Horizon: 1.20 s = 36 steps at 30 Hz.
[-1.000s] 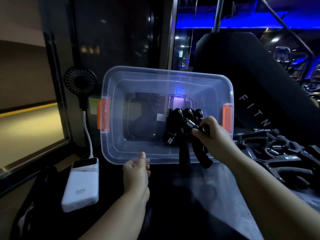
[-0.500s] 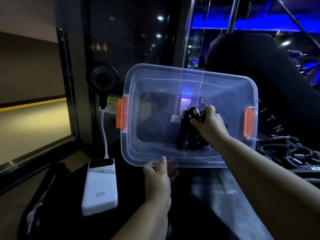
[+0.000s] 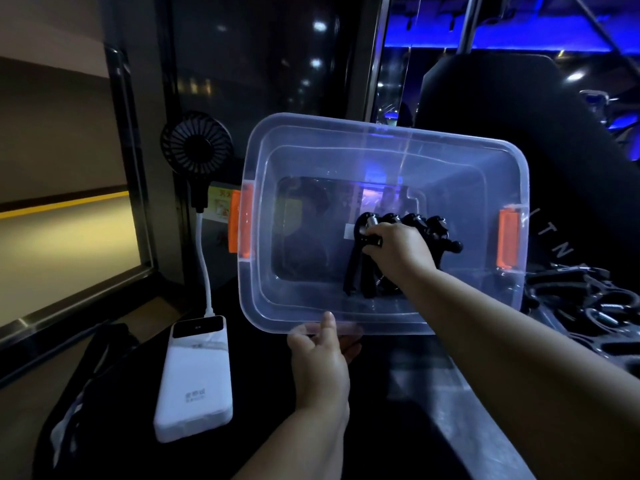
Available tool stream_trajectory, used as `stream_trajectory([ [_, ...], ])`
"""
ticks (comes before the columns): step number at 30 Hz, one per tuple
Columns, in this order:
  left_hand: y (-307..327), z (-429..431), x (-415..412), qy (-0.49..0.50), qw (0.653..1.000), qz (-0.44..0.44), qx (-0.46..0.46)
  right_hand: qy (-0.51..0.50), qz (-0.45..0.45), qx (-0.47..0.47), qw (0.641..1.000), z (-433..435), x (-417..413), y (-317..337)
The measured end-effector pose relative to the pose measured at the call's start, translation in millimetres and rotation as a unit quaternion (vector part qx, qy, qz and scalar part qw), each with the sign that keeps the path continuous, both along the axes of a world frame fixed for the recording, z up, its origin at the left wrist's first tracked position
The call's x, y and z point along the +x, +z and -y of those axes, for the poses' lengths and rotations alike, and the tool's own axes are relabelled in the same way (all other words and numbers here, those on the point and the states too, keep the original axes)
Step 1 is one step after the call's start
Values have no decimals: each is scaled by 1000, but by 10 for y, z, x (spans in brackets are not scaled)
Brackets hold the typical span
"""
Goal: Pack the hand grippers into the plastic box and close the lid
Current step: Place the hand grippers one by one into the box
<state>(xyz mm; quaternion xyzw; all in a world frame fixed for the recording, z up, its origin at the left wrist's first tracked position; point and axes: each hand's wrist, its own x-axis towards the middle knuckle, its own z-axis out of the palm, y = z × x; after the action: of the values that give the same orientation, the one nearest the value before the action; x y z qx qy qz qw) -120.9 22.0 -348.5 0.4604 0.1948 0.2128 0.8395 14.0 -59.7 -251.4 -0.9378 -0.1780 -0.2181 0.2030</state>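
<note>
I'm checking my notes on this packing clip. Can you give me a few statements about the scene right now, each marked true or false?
1. The right hand grips a black hand gripper inside the clear plastic box. True.
2. The lid is snapped onto the box. False: the box is open and the right hand reaches into it.
3. The left hand holds the box by its near rim. True.
4. The box's latches are blue. False: there are orange latches, one at each end of the box.
5. The white power bank lies inside the box. False: it lies outside the box, to its left, on the dark surface.
</note>
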Motion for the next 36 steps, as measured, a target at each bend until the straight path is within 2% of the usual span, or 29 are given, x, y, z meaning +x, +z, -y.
stream_trajectory([
  [10, 26, 17, -36, 5, 1000, 14, 7, -58, 7, -38, 998, -26, 256, 42],
  [21, 44, 39, -28, 10, 1000, 14, 4, -63, 32, -53, 996, -49, 380, -2],
  [30, 63, 29, -23, 4, 1000, 19, -1, -115, 139, -162, 970, -47, 388, -22],
  [36, 44, 41, 0, 12, 1000, 23, -16, -80, 119, -194, 970, -62, 492, -139],
])
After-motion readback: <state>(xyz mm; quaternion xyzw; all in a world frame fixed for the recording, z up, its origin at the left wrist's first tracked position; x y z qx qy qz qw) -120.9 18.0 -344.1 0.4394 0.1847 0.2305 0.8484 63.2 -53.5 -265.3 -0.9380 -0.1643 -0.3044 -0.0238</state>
